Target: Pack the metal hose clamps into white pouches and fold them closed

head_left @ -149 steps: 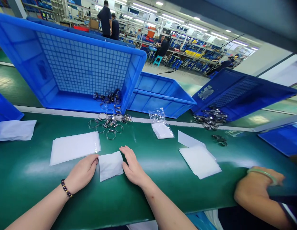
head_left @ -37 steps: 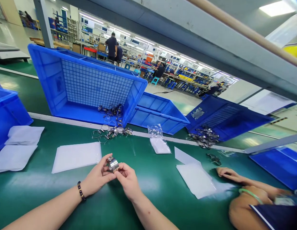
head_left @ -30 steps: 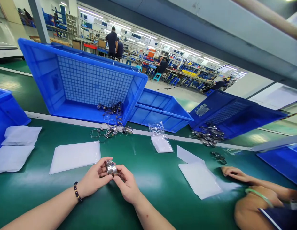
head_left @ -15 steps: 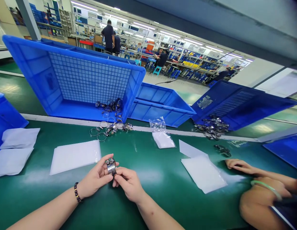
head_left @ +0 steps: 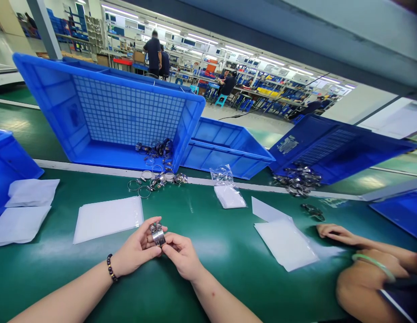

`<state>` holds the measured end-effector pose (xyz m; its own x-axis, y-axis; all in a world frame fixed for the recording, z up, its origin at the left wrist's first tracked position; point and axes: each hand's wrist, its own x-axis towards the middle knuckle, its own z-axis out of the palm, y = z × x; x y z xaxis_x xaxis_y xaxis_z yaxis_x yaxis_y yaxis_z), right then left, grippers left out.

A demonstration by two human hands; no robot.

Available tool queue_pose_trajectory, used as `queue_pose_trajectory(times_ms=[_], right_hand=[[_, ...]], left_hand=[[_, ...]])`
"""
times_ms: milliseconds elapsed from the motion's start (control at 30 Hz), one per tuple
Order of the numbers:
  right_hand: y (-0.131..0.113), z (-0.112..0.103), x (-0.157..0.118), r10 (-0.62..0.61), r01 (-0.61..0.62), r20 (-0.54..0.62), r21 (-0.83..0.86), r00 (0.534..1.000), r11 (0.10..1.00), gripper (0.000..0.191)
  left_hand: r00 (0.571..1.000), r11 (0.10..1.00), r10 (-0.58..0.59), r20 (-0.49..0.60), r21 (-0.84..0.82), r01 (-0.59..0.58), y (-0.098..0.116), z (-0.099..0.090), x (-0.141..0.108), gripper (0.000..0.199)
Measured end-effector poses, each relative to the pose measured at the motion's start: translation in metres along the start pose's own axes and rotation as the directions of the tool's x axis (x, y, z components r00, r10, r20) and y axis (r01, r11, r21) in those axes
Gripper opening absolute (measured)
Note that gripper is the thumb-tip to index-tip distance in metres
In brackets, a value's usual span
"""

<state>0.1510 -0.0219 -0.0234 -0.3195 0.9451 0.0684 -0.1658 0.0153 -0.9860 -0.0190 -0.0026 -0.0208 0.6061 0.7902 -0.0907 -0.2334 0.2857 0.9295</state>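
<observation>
Between my two hands, above the green table (head_left: 215, 278), is a pair of shiny metal hose clamps (head_left: 158, 235) set side by side, their screw housings facing up. My left hand (head_left: 136, 251), with a dark bead bracelet at the wrist, has its fingers behind the clamps and its thumb at their lower edge. The fingertips of my right hand (head_left: 182, 255) pinch the clamps' right side. Beyond my left hand lies a stack of white plastic bags (head_left: 107, 217). Loose hose clamps (head_left: 157, 180) are heaped farther back, at the mouth of a tipped blue crate (head_left: 124, 112).
A second blue crate (head_left: 228, 150) stands behind a clear bag of white sheets (head_left: 229, 196). To the right, a dark blue crate (head_left: 322, 143) spills more clamps (head_left: 299, 179) near white bags (head_left: 285, 244). A co-worker's arms (head_left: 370, 269) rest at right. White pouches (head_left: 29, 206) lie far left.
The clamps have turned slightly in my fingers, showing more of their shiny bands. My hands stay nearly in place, and the view has shifted a little.
</observation>
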Motion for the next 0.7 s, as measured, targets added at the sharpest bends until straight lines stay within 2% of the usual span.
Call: queue_pose_trajectory(times_ms=[133, 267, 467, 567, 633, 700], right_hand=[[-0.002, -0.001, 0.002, -0.07, 0.069, 0.001, -0.091, 0.998, 0.993, 0.022], [-0.002, -0.002, 0.001, -0.08, 0.08, 0.004, -0.068, 0.997, 0.994, 0.019], [-0.001, 0.0, 0.0, -0.001, 0.001, 0.011, 0.057, 1.0, 0.998, 0.015], [-0.001, -0.001, 0.002, 0.056, -0.055, -0.004, 0.098, 0.998, 0.994, 0.016], [-0.001, -0.002, 0.003, 0.103, -0.099, -0.027, 0.112, 0.994, 0.989, 0.018], [-0.001, -0.003, 0.004, 0.152, -0.144, -0.063, 0.12, 0.986, 0.982, 0.022]], left_hand=[[0.999, 0.995, 0.031, -0.019, 0.099, -0.029, 0.001, 0.001, -0.002, 0.06], [0.999, 0.992, 0.037, -0.023, 0.125, -0.033, 0.002, 0.001, -0.002, 0.059], [0.999, 0.991, -0.032, -0.036, 0.127, 0.037, 0.003, 0.002, 0.001, 0.061], [0.998, 0.98, -0.045, -0.054, 0.192, 0.055, 0.005, 0.0, 0.002, 0.066], [0.996, 0.958, -0.009, -0.088, 0.286, 0.034, 0.008, -0.004, 0.003, 0.07], [0.987, 0.926, 0.074, -0.144, 0.376, -0.015, 0.013, -0.011, 0.003, 0.064]])
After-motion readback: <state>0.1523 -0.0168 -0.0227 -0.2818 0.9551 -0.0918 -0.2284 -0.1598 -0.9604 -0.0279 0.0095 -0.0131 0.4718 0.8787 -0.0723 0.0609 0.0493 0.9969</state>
